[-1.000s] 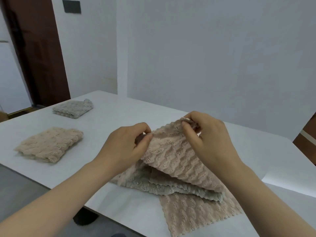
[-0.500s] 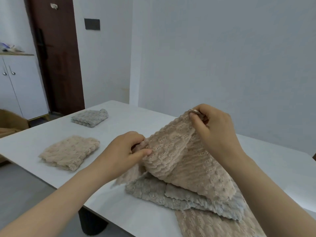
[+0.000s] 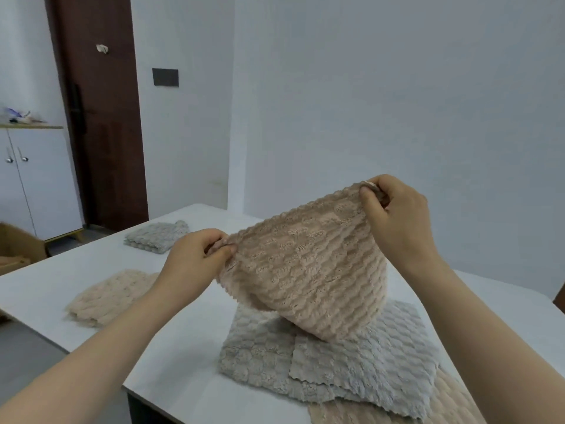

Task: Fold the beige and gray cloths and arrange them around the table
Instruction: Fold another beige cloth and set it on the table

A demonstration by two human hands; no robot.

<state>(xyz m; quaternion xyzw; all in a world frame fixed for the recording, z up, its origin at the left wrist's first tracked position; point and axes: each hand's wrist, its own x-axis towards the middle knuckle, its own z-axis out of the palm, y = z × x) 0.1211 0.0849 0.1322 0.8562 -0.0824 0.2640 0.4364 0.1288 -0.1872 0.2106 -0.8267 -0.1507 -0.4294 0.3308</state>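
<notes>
A plain room, seemingly domestic: white table [image 3: 91, 270] near, bare pale walls [image 3: 397, 102], dark wooden door [image 3: 101, 133] and white cupboard [image 3: 39, 185] far left.

Left hand [image 3: 195, 258], right hand [image 3: 394, 215] pinch top corners of beige cloth [image 3: 308, 270], lifted above gray cloth [image 3: 336, 359] on table [image 3: 76, 276].

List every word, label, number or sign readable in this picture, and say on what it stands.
None is readable. The dark wall plate is blank, the lifted beige cloth shows only its ridged texture, and the small items on the cabinet are too blurred to tell.
</notes>
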